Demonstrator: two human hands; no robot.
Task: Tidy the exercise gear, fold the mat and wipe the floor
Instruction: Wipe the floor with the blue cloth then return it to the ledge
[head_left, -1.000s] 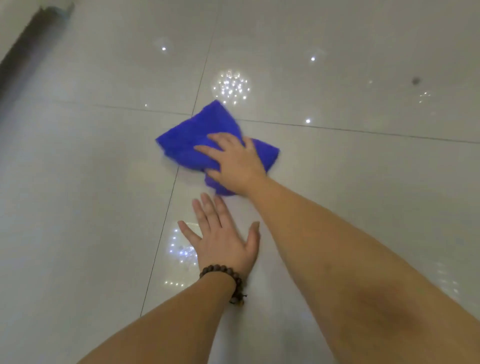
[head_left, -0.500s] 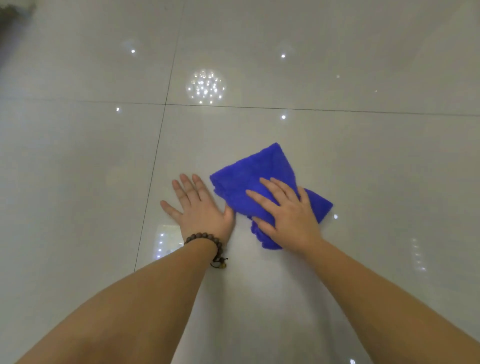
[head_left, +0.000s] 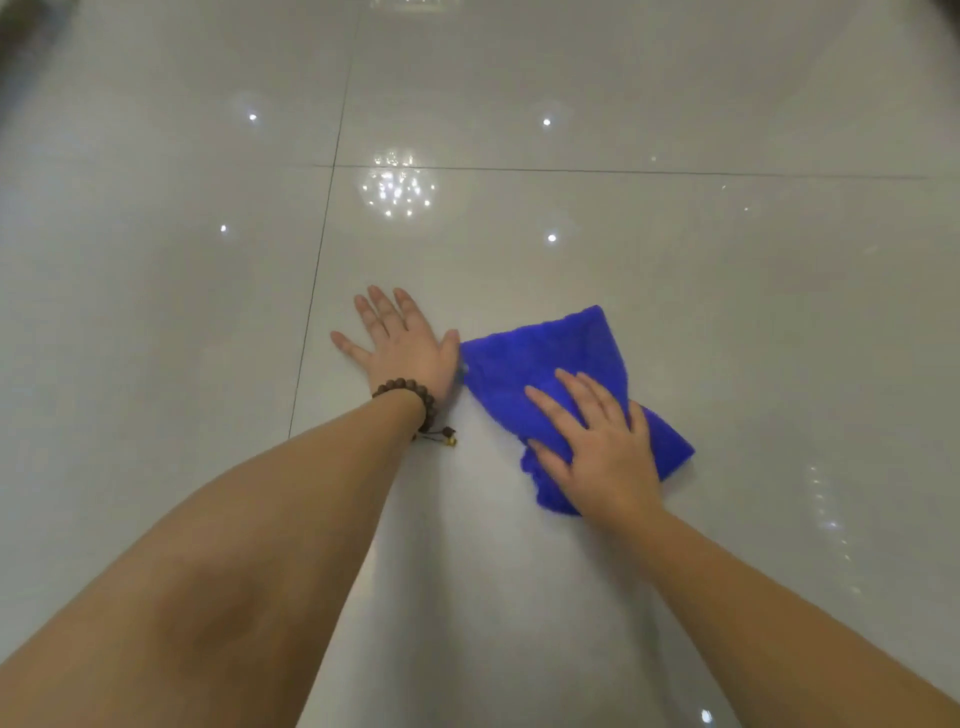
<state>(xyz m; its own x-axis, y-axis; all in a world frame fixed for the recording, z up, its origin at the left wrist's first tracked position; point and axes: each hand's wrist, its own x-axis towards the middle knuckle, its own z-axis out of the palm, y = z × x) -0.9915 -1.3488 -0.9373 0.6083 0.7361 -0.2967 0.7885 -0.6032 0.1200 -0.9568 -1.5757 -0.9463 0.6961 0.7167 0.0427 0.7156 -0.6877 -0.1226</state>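
Left hand flat on glossy tile floor, fingers spread, beaded bracelet on wrist. Just right, touching thumb: blue cloth, crumpled, fuzzy, long axis far-left to near-right. Right hand presses it, fingers straight, spread.

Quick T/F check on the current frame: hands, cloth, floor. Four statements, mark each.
1. The right hand lies flat on the blue cloth. True.
2. The left hand grips the cloth. False: it rests flat on the tiled floor, beside the cloth.
3. A bead bracelet is on the left wrist. True.
4. The cloth is lifted off the floor. False: it lies on the tile under the right hand.
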